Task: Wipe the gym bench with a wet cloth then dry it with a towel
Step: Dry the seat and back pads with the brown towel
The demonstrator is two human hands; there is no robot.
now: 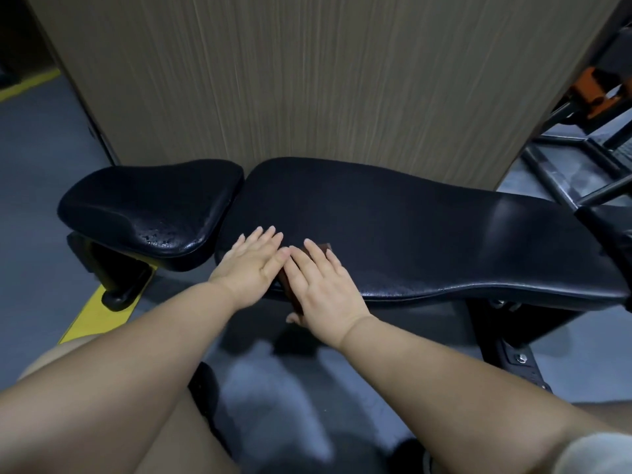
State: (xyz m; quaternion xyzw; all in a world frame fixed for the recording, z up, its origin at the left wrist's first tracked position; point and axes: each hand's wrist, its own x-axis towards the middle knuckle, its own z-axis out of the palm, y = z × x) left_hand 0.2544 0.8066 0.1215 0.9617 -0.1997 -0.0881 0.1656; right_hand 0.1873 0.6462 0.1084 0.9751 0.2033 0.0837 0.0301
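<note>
The black gym bench has a short seat pad (150, 206) on the left and a long back pad (427, 234) running to the right. Droplets glisten on the seat pad's near side. A dark reddish-brown cloth (290, 291) lies over the near edge of the back pad, mostly hidden. My right hand (325, 285) presses flat on the cloth with straight fingers, its thumb showing at the cloth's near end. My left hand (251, 265) lies flat on the pad just beside it, fingers straight, touching the right hand's fingers.
A wood-grain panel (307, 80) stands right behind the bench. A yellow floor line (99, 309) runs under the seat's black foot (119, 295). Black and orange equipment frames (581, 138) crowd the far right. The bench's base rail (513, 354) and my bare knees are near.
</note>
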